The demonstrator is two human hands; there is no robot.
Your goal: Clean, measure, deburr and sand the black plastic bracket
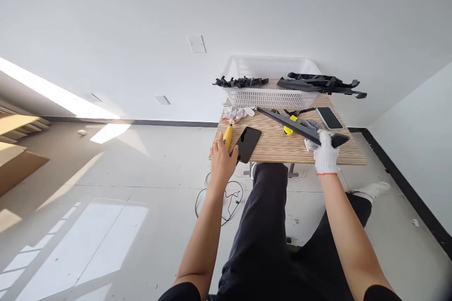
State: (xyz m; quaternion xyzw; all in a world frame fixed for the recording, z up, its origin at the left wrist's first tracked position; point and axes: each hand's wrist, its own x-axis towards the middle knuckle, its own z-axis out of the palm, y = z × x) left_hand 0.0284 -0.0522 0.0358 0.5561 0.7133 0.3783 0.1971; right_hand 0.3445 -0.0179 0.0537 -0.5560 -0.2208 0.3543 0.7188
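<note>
My left hand (223,160), bare, is at the left front edge of the small table. Its fingers are around the rear end of a yellow handheld rotary tool (228,135), whose tip points away from me. Just right of it lies a dark smartphone (249,143). My right hand (325,153) wears a white knit glove and is closed on a long black plastic trim strip (296,127) near its wide end. The strip slants over the table toward the far left. Beneath it are a yellow tape measure (290,125) and a grey glove (310,145), partly covered.
A white plastic basket (271,99) stands at the back with black plastic parts (321,83) across its rim. White gloves (237,112) lie at the table's left, another phone (329,118) at the right. Cables (231,202) loop on the floor; cardboard (21,164) is far left.
</note>
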